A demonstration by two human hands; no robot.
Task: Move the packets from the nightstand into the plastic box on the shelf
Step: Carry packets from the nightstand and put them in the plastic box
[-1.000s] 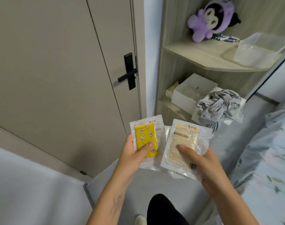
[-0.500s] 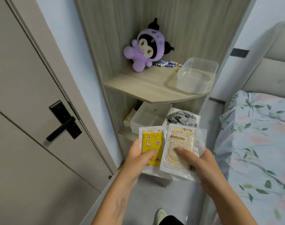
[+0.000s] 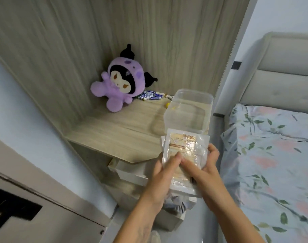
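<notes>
A stack of clear packets (image 3: 184,148) is held between both hands just in front of the shelf's edge; the top one has a beige printed insert. My left hand (image 3: 162,176) grips the stack's left side with its thumb on top. My right hand (image 3: 205,165) holds the right side, fingers curled around the edge. The yellow packet is hidden under the beige one. The clear plastic box (image 3: 190,111) stands open on the wooden shelf (image 3: 118,130), right behind the packets' top edge.
A purple plush toy (image 3: 119,85) and several batteries (image 3: 151,96) lie at the shelf's back. White boxes (image 3: 130,174) sit on the lower level below. A bed with floral sheets (image 3: 272,163) is on the right, a door (image 3: 35,216) on the left.
The two packets, held side by side before, are now stacked together. Both hands have risen and moved right, up to the plastic box. The view has closed in on the shelf.
</notes>
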